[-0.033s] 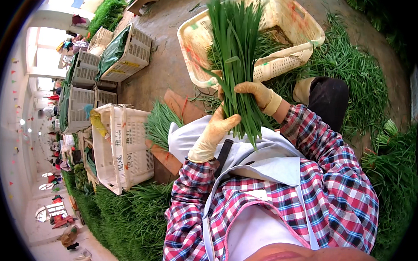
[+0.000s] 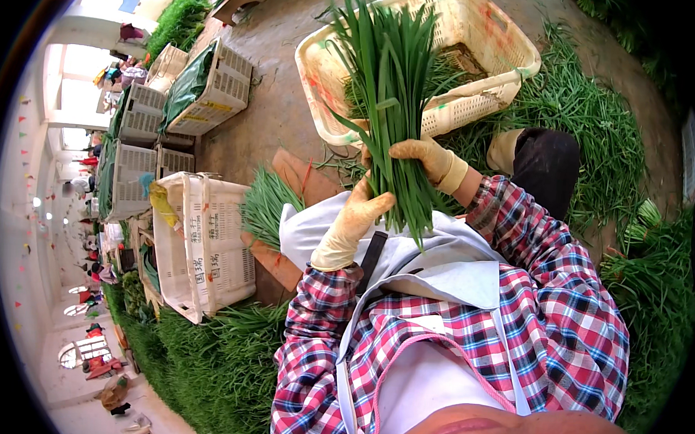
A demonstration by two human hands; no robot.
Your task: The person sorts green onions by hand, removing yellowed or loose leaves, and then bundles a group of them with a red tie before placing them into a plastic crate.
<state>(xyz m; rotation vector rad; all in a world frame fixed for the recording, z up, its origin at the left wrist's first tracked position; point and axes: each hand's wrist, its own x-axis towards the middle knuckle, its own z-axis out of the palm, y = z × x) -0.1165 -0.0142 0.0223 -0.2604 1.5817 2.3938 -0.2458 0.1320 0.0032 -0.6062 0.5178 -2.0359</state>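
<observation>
A bunch of long green leaves (image 2: 401,115) is gathered in front of the person, reaching from above the lap up across the near side of a pale plastic basket (image 2: 315,86). The gloved right hand (image 2: 435,160) is closed on its right side, thumb laid across the front; the gloved left hand (image 2: 355,217) is curled at its lower left, thumb by the lower ends, though the fingers behind the leaves are mostly hidden. The gathering looks well along for this bunch: the leaves lie mainly one way, while the tips fan out unevenly and one leaf sticks out to the left. No tie shows around it, so binding, if any, seems not yet done. Another bundle of leaves (image 2: 267,210) rests at the left on a brown board (image 2: 290,177), near a thin red strip (image 2: 308,172); whether it is tied cannot be told. Much appears left to sort: a loose leaf pile (image 2: 587,141) spreads beside the basket, some leaves lie inside it, and a thick green heap (image 2: 212,365) sits below the white crate (image 2: 227,266).
</observation>
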